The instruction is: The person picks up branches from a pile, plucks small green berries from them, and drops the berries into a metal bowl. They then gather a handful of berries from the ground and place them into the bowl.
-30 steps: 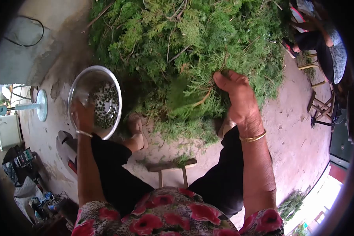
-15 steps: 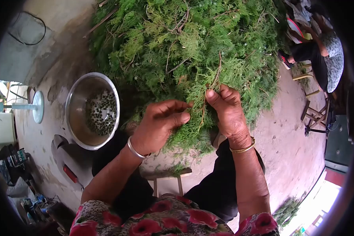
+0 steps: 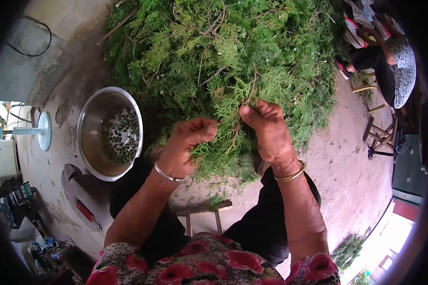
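Note:
A green cypress sprig (image 3: pixel 233 126) with a thin brown stem hangs between my hands. My right hand (image 3: pixel 269 130) pinches its stem between thumb and fingers. Just left of it, my left hand (image 3: pixel 183 142) has thumb and forefinger pressed together at the sprig's leafy edge; whatever lies between those fingertips is hidden. Behind both hands rises a large heap of cypress branches (image 3: pixel 199 52). To the left, a steel basin (image 3: pixel 88 128) holds many small round green cones (image 3: pixel 121 137).
A small wooden stool (image 3: pixel 207 209) stands between my knees. At the far left are a pale blue fan (image 3: pixel 43 130) and clutter (image 3: pixel 47 247). Another person (image 3: pixel 390 61) sits at the upper right, near a wooden folding stool (image 3: pixel 381 135). Loose greenery (image 3: pixel 349 251) lies lower right.
My left hand has drawn back left and its thumb and forefinger have closed together. My right hand and the sprig have shifted slightly left.

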Demonstrator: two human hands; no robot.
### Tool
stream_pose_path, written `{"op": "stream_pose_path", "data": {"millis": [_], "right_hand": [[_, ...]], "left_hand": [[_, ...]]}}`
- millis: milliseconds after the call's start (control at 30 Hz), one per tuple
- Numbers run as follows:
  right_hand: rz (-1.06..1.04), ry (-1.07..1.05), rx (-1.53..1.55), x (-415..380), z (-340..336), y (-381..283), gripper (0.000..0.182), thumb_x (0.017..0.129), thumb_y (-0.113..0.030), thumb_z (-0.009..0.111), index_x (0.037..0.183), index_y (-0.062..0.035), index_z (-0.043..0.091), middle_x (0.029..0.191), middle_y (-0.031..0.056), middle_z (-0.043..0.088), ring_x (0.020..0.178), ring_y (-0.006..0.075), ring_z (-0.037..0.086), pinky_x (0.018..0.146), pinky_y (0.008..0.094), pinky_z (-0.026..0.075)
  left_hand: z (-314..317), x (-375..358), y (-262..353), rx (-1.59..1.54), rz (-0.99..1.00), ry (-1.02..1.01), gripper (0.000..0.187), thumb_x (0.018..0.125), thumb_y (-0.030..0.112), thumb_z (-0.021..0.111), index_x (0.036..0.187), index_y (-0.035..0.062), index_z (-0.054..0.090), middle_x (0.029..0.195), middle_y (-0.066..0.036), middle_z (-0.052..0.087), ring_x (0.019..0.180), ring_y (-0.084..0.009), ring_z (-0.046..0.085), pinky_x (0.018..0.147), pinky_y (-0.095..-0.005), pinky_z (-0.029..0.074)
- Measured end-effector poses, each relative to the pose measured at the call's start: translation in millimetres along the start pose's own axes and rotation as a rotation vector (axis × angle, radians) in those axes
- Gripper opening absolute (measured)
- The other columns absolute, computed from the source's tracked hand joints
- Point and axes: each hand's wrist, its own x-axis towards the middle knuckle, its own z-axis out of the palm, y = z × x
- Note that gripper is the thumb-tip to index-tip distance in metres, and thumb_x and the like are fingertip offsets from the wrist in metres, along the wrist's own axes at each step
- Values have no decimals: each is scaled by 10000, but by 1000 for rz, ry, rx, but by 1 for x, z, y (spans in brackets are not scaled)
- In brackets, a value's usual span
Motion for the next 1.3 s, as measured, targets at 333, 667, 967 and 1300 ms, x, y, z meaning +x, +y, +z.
{"op": "stream_pose_path", "data": {"millis": [333,667,967,1300], "right_hand": [[-84,235,-24,-2,-8,-14,222,855,-73,620,639,-62,571,582,-75,506,563,22,388,511,229,333],[-183,-16,-500,-8,-12,8,208,840,-50,615,674,29,517,532,-15,414,550,43,348,473,263,340],[65,-25,-377,-13,0,-7,260,908,-181,551,1059,6,651,673,-62,538,636,14,402,554,232,371],[374,0,-36,1,-14,-18,458,902,-352,561,1005,94,571,925,213,648,890,241,652,789,344,539]], "left_hand": [[-76,13,22,9,178,467,100,827,49,627,901,-17,611,762,-97,610,602,-135,555,504,-227,430],[-269,-66,102,1406,496,688,180,822,148,625,859,-27,601,796,-124,609,707,-207,595,616,-288,494],[-28,-56,23,933,543,572,393,853,75,616,1225,-3,515,1134,-97,592,1014,-158,572,900,-304,456],[-23,-10,-49,1170,583,204,334,689,-51,628,1016,8,599,881,-131,638,677,-234,594,681,-257,472]]}}
